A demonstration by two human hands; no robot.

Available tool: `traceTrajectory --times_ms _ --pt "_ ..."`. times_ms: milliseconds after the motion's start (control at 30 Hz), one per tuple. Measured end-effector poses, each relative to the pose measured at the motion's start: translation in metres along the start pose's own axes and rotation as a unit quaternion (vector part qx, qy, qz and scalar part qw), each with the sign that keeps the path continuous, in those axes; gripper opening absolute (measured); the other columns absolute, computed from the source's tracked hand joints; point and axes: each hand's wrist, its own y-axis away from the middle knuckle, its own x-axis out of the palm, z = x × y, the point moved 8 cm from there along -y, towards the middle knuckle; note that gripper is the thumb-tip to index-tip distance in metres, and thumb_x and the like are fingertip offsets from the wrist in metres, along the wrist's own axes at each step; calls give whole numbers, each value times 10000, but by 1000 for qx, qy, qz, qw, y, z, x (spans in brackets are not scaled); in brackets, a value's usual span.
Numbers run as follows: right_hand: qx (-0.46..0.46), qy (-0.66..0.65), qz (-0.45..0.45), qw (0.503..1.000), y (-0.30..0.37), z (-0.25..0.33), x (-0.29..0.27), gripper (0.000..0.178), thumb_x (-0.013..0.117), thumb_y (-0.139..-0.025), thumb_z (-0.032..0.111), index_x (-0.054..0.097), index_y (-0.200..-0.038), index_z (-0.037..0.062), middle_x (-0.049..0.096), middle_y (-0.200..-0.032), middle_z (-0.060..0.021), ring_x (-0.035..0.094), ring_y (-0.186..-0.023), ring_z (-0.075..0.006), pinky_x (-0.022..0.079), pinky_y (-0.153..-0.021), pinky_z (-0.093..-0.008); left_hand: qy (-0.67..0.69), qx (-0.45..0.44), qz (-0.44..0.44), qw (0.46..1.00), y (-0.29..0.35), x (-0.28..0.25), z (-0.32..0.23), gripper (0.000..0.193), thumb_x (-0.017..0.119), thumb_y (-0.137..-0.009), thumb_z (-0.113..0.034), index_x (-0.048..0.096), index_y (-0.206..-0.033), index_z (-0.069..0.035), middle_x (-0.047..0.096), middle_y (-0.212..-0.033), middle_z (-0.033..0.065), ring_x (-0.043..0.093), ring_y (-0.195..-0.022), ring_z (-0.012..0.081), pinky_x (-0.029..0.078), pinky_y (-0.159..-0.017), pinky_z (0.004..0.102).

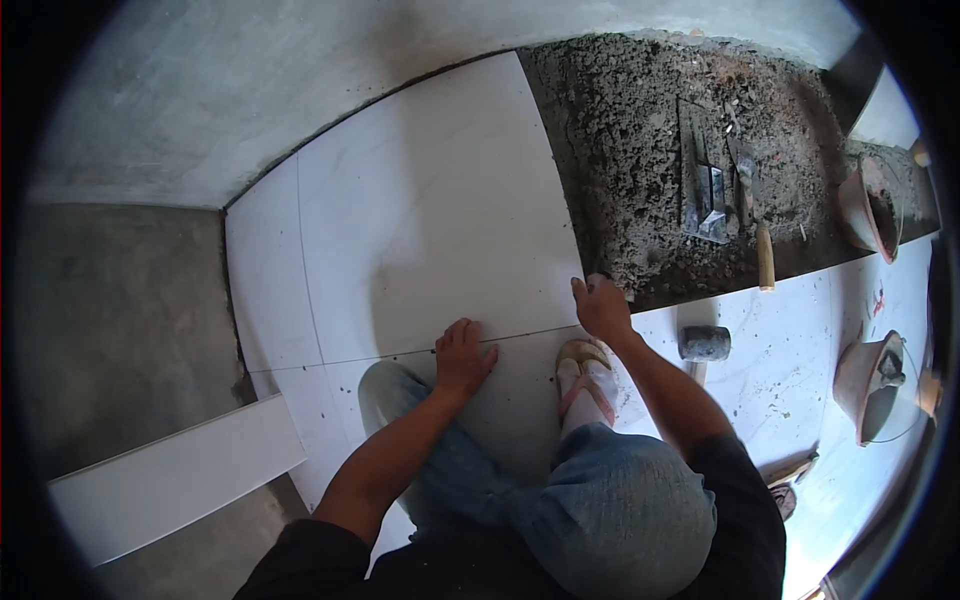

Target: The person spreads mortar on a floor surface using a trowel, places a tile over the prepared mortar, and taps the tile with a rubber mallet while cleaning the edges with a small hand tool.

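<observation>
My left hand (463, 358) rests on the white floor tiles by a seam, its fingers stretched and a little bent, holding nothing. My right hand (603, 310) is closed at the near right corner of the large white tile (460, 190). A small dark bit shows at its fingertips, but what it holds is too hidden to name. Beyond that hand lies a bed of grey mortar (620, 130). On the mortar are a flat metal float (705, 190) and a pointing trowel with a wooden handle (765, 255). A black-headed mallet (705, 343) lies right of my right hand.
Two mortar-stained buckets stand at the right, one farther off (870, 210) and one nearer (868, 388). A grey wall (250, 100) borders the tiles at the far side. A long white slab (180, 475) lies at the lower left. My sandalled foot (586, 380) stands between my hands.
</observation>
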Motion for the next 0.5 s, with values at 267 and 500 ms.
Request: traceTrajectory --times_ms 267,500 --pt "119 -10 18 993 -20 -9 2 731 383 -934 594 620 -1108 -75 598 -1135 -329 568 -1119 -445 430 -971 -491 -52 -31 39 997 1 -16 7 722 664 -809 -480 414 -1345 -66 339 -1438 181 321 -1344 346 301 -1054 517" --pt "100 -74 2 992 -3 14 -27 734 388 -939 577 662 -980 -103 628 -1032 -333 598 -1053 -456 453 -938 -493 -97 76 -33 992 -9 -51 9 872 811 -632 -193 390 -1389 -102 313 -1482 163 277 -1391 350 231 -1108 558"
